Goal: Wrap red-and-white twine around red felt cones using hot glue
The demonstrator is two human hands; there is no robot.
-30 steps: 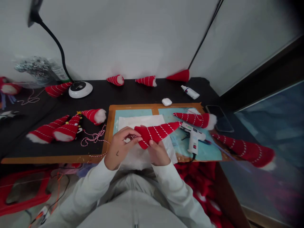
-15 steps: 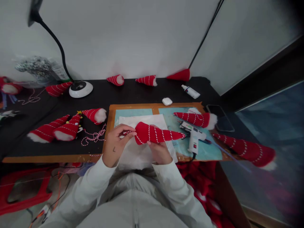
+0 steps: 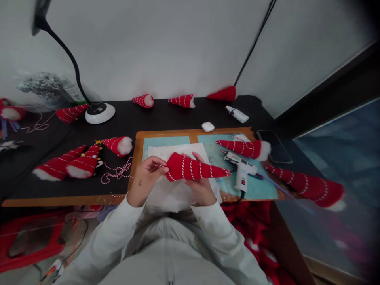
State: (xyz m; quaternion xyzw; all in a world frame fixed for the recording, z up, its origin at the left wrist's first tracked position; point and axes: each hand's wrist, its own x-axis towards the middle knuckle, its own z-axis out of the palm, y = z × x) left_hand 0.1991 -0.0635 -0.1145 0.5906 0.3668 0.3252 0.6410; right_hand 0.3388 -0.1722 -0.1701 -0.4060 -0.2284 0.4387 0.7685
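Observation:
A red felt cone (image 3: 175,166) lies sideways over the white sheet (image 3: 166,198), its tip to the right. Red-and-white twine (image 3: 191,168) winds around it in a spiral from the wide end to the tip. My right hand (image 3: 202,190) supports the cone from below, fingers showing behind its far side. At the wide left end, my left hand (image 3: 143,180) pinches the twine's end between thumb and fingers. A glue gun (image 3: 242,168) rests on the blue mat just right of the cone's tip.
More twine-wrapped cones with white stuffing, such as one cone (image 3: 243,148), lie left, right and along the wall. Loose twine (image 3: 117,172) sits at left. A phone (image 3: 274,146), white bottle (image 3: 237,114), small white case (image 3: 208,126) and lamp base (image 3: 100,113) stand around.
My right hand's fingers have spread and now show above the cone's far side. The cone and my left hand have shifted slightly left, the twine still pinched.

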